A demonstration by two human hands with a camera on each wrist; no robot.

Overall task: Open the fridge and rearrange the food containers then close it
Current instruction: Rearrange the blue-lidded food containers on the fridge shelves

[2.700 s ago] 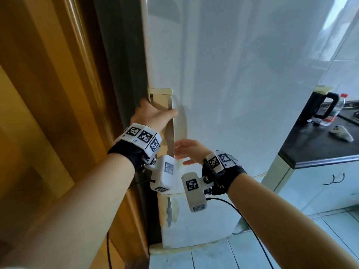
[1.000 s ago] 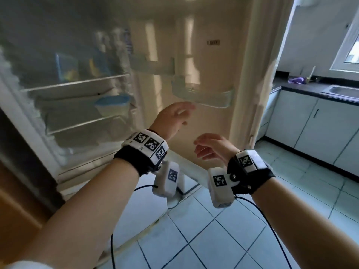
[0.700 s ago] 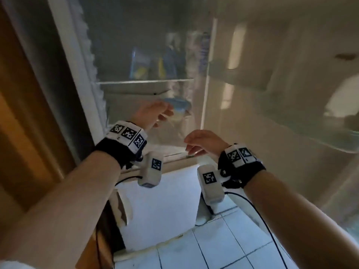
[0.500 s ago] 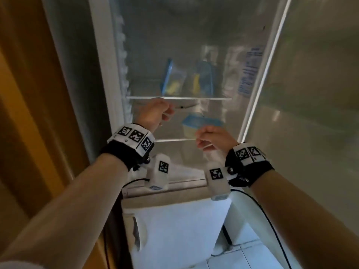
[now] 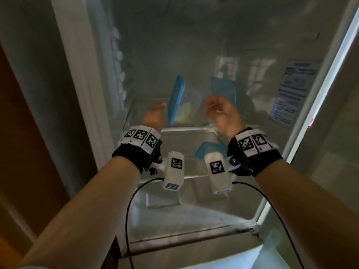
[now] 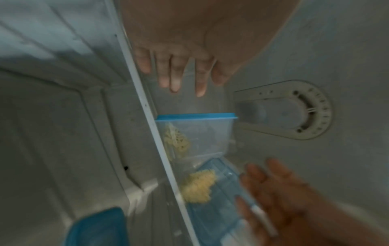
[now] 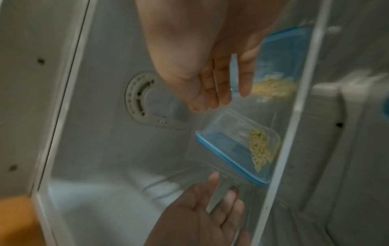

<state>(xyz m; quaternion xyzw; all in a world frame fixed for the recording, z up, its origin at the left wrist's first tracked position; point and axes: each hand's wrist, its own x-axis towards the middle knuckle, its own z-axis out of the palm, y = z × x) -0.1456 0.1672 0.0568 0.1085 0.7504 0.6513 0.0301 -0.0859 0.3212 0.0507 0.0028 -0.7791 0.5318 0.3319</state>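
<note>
Head view: fridge (image 5: 81, 78) open, two blue-lidded containers (image 5: 179, 102) on edge on its upper shelf (image 5: 189, 129). Left hand (image 5: 154, 116) and right hand (image 5: 223, 113) either side of them, fingers loose, holding nothing.

Bare forearms, black wrist straps (image 5: 136, 154) each topped with a white band of black-and-white square markers (image 5: 142, 137), white tagged camera pods (image 5: 173, 172) bolted on below, thin black cables (image 5: 129, 210) trailing from both pods.
</note>
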